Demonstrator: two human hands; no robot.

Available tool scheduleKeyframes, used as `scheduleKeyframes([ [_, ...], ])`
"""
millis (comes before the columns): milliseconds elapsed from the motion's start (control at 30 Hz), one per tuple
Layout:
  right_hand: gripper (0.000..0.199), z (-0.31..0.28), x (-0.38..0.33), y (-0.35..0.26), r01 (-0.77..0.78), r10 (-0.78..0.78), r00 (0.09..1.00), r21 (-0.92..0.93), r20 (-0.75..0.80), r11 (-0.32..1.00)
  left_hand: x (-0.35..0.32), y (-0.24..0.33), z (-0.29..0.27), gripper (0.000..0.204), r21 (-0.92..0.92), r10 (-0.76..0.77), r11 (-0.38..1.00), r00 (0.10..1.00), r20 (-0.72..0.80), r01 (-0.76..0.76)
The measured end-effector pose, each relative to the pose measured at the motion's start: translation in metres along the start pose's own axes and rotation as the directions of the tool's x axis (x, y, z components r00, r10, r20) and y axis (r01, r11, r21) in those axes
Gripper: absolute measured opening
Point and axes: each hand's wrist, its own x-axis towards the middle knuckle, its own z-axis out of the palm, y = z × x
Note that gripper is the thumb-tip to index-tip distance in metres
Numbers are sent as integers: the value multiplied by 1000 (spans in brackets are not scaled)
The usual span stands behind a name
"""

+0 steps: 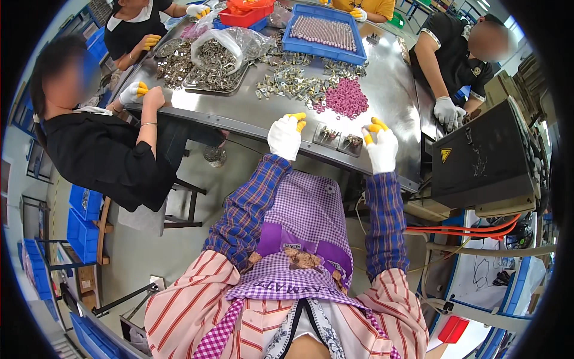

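My left hand [285,137], in a white glove with yellow fingertips, is at the near edge of the metal table [239,113]. Its fingers are curled together; whatever they pinch, if anything, is too small to make out. Gloved the same way, my right hand [381,146] is also bent at the fingers, and its contents cannot be made out. Between the hands, two small square metal fixtures [327,135] with upright parts sit side by side on the table's edge. Just beyond them lies a heap of pink rings [347,99], beside scattered small metal parts [287,84].
A blue tray [366,58] holds rows of pinkish rod-like pieces. Farther left are a metal tray [224,88] of metal parts, a plastic bag [239,51] and a red bin [247,18]. Co-workers sit around the table; a dark metal box [478,158] stands right.
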Motion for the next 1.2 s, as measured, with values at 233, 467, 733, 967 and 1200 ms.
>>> scheduleKeyframes([
  [233,15,-18,-9,-7,-108,97,942,17,323,994,21,38,-22,26,-480,-411,740,882,232,471],
  [467,25,-16,-4,-4,-368,223,847,230,483,901,28,110,-42,18,-390,-195,853,904,381,348],
  [733,30,-7,-15,-3,-564,406,789,279,461,777,24,121,7,19,215,119,955,930,349,-203],
  [967,35,-19,-24,-26,-122,71,967,202,243,972,30,108,3,21,112,313,921,881,355,-373],
  [1200,39,-25,-6,29,-494,485,868,93,105,865,51,45,-3,23,376,90,912,974,208,-164],
])
